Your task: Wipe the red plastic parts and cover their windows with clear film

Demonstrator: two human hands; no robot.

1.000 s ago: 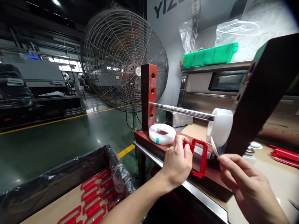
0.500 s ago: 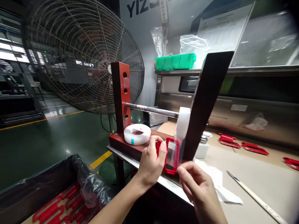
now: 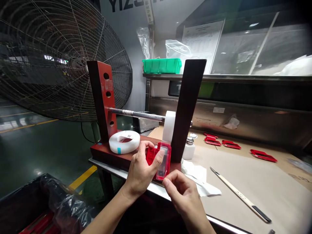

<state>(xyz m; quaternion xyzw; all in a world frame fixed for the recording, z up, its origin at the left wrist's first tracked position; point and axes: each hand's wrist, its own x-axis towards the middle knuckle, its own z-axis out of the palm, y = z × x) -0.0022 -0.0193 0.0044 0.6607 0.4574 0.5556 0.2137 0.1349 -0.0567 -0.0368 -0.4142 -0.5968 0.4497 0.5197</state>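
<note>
My left hand (image 3: 143, 167) grips a red plastic frame (image 3: 168, 162), its thumb lying over the frame's window. Clear film runs down from a white roll (image 3: 169, 126) on a metal rod (image 3: 138, 114) and covers the window. At the frame's lower right corner, my right hand (image 3: 182, 191) has thumb and index finger pinched together; the film edge between them is too small to make out clearly. A second white roll (image 3: 124, 142) with a blue tab lies flat on the wooden stand's base (image 3: 99, 150), left of my left hand.
Upright posts (image 3: 191, 107) flank the rod. On the table (image 3: 234, 169) lie a craft knife (image 3: 241, 195), white tissue (image 3: 202, 182), a white bottle (image 3: 188, 149) and several red parts (image 3: 231, 144). A large fan (image 3: 73, 58) and a lined bin (image 3: 70, 204) are at left.
The view has swung right, so the scene sits further left. The film now lies closer against the red frame, and my left thumb has moved onto its window.
</note>
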